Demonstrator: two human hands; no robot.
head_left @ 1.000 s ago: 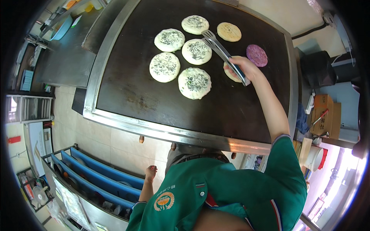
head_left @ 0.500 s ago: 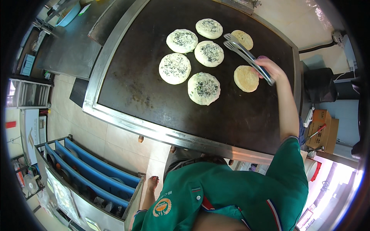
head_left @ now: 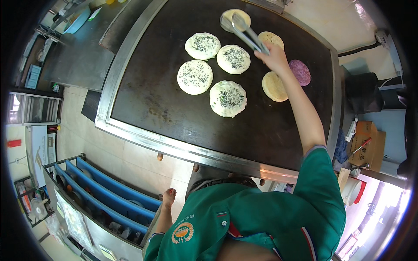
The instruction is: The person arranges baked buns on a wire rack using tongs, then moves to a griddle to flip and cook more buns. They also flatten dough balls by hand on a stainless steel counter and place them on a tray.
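Flatbreads [head_left: 228, 99] on griddle [head_left: 261, 135], upper centre to upper right: two look browned, four seed-topped look pale, likely unturned. Right hand [head_left: 275, 59] clasps tongs [head_left: 250, 37] over topmost one; left hand [head_left: 169, 197] grip: can't tell.

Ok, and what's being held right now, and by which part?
The right hand grips the metal tongs by their handle end, away from the tips. No held object can be made out in the left hand.

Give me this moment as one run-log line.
right hand: gripping metal tongs at farthest flatbread | left hand: lowered, away from griddle | also on griddle: purple flatbread, tan flatbreads, dark-speckled flatbreads
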